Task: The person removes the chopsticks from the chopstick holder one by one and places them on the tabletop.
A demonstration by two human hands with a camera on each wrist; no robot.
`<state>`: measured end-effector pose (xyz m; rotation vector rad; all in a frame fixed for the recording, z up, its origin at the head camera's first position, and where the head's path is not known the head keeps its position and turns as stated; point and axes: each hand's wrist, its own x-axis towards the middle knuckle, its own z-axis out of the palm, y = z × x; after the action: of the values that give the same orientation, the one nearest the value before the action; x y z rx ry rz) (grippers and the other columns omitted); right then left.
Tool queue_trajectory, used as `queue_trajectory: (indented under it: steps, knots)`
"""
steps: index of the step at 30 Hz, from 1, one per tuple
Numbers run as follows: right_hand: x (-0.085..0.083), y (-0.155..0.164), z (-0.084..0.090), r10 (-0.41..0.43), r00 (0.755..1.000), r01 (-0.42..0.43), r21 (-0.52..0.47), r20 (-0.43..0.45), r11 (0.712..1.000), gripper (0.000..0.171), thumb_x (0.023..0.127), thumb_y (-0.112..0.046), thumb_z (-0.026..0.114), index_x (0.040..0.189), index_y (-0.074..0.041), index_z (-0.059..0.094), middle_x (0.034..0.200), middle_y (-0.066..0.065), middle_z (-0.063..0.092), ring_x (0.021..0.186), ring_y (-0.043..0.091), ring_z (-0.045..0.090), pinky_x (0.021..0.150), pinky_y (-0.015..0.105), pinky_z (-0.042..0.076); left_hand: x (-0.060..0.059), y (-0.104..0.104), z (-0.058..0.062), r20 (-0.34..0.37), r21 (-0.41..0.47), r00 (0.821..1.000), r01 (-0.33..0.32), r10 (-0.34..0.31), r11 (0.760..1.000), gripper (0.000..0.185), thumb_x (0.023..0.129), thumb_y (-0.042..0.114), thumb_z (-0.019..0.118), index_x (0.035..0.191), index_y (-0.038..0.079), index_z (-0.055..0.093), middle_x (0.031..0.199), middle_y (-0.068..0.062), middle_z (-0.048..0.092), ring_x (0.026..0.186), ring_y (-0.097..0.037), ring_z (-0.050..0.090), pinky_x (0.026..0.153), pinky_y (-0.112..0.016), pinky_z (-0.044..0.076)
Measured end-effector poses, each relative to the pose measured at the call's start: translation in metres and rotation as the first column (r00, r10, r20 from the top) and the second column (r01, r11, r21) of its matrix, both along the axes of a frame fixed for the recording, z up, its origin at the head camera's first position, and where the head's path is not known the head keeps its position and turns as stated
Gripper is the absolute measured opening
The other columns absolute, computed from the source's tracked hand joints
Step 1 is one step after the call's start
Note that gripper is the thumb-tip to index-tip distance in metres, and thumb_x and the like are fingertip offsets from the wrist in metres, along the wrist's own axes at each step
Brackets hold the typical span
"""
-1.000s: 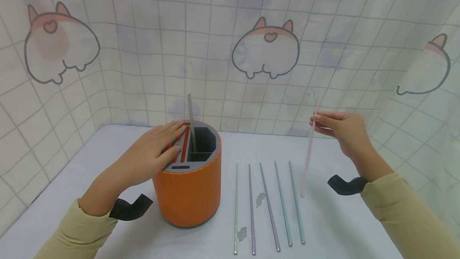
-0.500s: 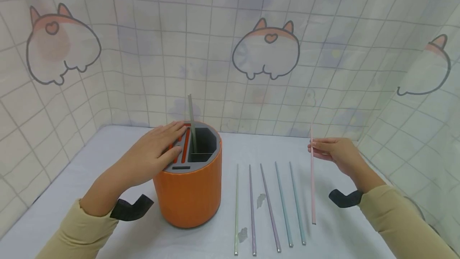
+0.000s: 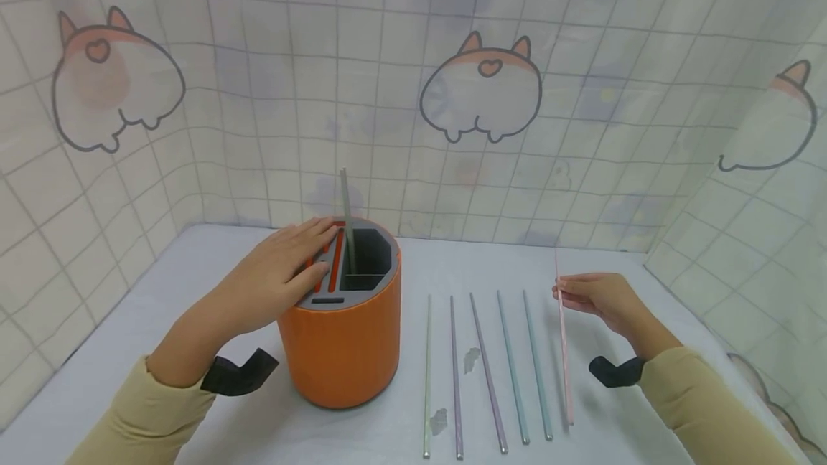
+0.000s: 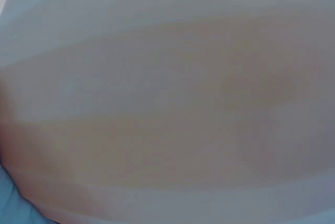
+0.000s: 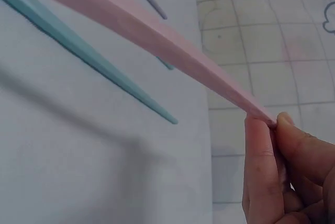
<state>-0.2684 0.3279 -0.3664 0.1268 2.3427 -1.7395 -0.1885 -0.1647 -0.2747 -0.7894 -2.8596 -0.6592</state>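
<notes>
My left hand (image 3: 271,278) lies flat on the grey slotted top of an orange cylindrical utensil holder (image 3: 342,357). A greyish-green chopstick (image 3: 346,199) stands in one compartment of the holder, leaning slightly. On the right, my right hand (image 3: 604,300) pinches a pink chopstick (image 3: 565,357) near its thin far end, its thicker end toward me. The right wrist view shows thumb and fingertips on that tip, the pink shaft running across above a teal chopstick (image 5: 99,64). The left wrist view is a blur of skin tones.
Between holder and right hand lie a green chopstick (image 3: 427,379), two purple ones, the left purple chopstick (image 3: 455,379) being straighter, and two teal ones on the white table (image 3: 213,250). Grey patches (image 3: 438,421) mark the cloth. A gridded curtain (image 3: 310,92) rises behind.
My right hand has come down toward the table with the pink chopstick, which swung to lie nearly alongside the teal ones. My left hand has stayed on the holder.
</notes>
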Motion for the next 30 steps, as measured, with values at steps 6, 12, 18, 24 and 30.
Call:
queue_trajectory:
  steps: [6, 12, 18, 24, 30]
  knots:
    - [-0.003, 0.007, -0.021, -0.007, 0.998, 0.008, -0.010, 0.055, 1.000, 0.056, 0.096, -0.018, 0.067, 0.135, 0.018, 0.049, 0.092, -0.003, 0.076, 0.086, 0.010, 0.074, 0.078, 0.021, 0.061, 0.000, 0.001, -0.001, -0.001, -0.008, 1.000, -0.001, 0.001, 1.000, 0.056, 0.107, 0.035, 0.038, 0.156, 0.009, 0.032, 0.165, -0.009, 0.027, 0.154, -0.035, 0.020, 0.125, -0.058, 0.016]
    - [-0.003, 0.008, -0.035, -0.039, 0.995, 0.037, 0.028, 0.091, 0.999, 0.054, 0.095, -0.020, 0.068, 0.132, 0.016, 0.052, 0.092, -0.002, 0.075, 0.083, 0.009, 0.073, 0.076, 0.022, 0.061, 0.000, 0.001, -0.001, -0.009, -0.011, 1.000, 0.002, -0.002, 1.000, 0.056, 0.107, 0.035, 0.039, 0.156, 0.009, 0.032, 0.164, -0.009, 0.028, 0.154, -0.035, 0.020, 0.125, -0.058, 0.016]
    - [-0.005, 0.006, -0.044, -0.066, 0.991, 0.058, 0.067, 0.120, 0.996, 0.053, 0.092, -0.020, 0.072, 0.130, 0.013, 0.056, 0.089, -0.004, 0.075, 0.077, 0.007, 0.071, 0.072, 0.021, 0.061, -0.001, 0.000, -0.001, -0.017, -0.012, 1.000, 0.003, -0.003, 1.000, 0.056, 0.107, 0.035, 0.039, 0.156, 0.009, 0.032, 0.164, -0.010, 0.028, 0.154, -0.035, 0.021, 0.125, -0.057, 0.016]
    - [-0.005, 0.003, -0.050, -0.106, 0.990, 0.088, 0.179, 0.093, 0.980, 0.052, 0.091, -0.021, 0.074, 0.127, 0.014, 0.059, 0.085, -0.003, 0.074, 0.072, 0.006, 0.068, 0.068, 0.018, 0.059, -0.001, 0.000, -0.002, -0.011, -0.007, 1.000, 0.003, -0.003, 1.000, 0.056, 0.107, 0.035, 0.039, 0.156, 0.009, 0.032, 0.164, -0.009, 0.028, 0.154, -0.035, 0.021, 0.125, -0.058, 0.016]
    - [-0.004, -0.001, -0.051, -0.113, 0.992, 0.093, 0.291, 0.051, 0.952, 0.040, 0.091, -0.017, 0.072, 0.116, 0.014, 0.066, 0.073, -0.004, 0.073, 0.062, 0.005, 0.068, 0.061, 0.017, 0.057, -0.001, 0.000, -0.001, -0.011, 0.000, 1.000, 0.005, -0.005, 1.000, 0.056, 0.107, 0.034, 0.038, 0.156, 0.009, 0.031, 0.164, -0.009, 0.028, 0.154, -0.035, 0.021, 0.125, -0.058, 0.016]
